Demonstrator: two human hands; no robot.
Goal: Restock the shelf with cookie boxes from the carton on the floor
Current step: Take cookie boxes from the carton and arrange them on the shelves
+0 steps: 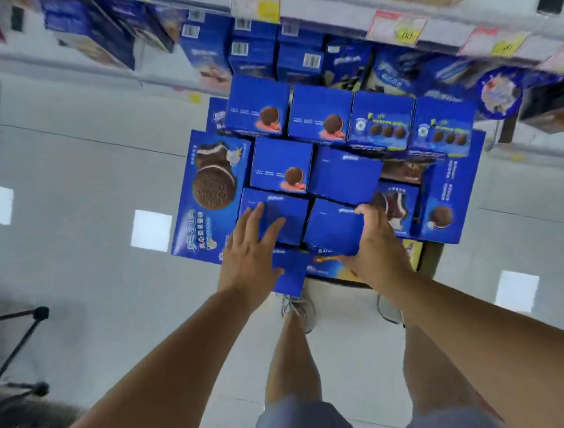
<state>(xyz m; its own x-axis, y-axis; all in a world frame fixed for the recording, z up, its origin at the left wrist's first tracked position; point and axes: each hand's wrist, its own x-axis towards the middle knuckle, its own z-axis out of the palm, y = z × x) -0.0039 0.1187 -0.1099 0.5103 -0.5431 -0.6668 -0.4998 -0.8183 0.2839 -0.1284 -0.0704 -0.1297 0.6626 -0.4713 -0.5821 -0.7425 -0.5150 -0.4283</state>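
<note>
Cookie boxes (pixel 282 170), blue and packed in rows, fill the open carton (pixel 207 219) on the pale tiled floor (pixel 68 170) at the foot of the shelf (pixel 342 16), seen from above as we bend over it. Our left hand (pixel 248 253) lies flat, fingers spread and straight, on the front-left box (pixel 288 220); our right hand (pixel 375 240) curls round the right edge of the front-right box (pixel 332 230), gripping it. Both boxes sit side by side at the carton's near end. More blue boxes stand on the shelf below yellow-and-red price tags (pixel 394 27). Our shoes (pixel 298 310) stand just beside the carton's near edge.
</note>
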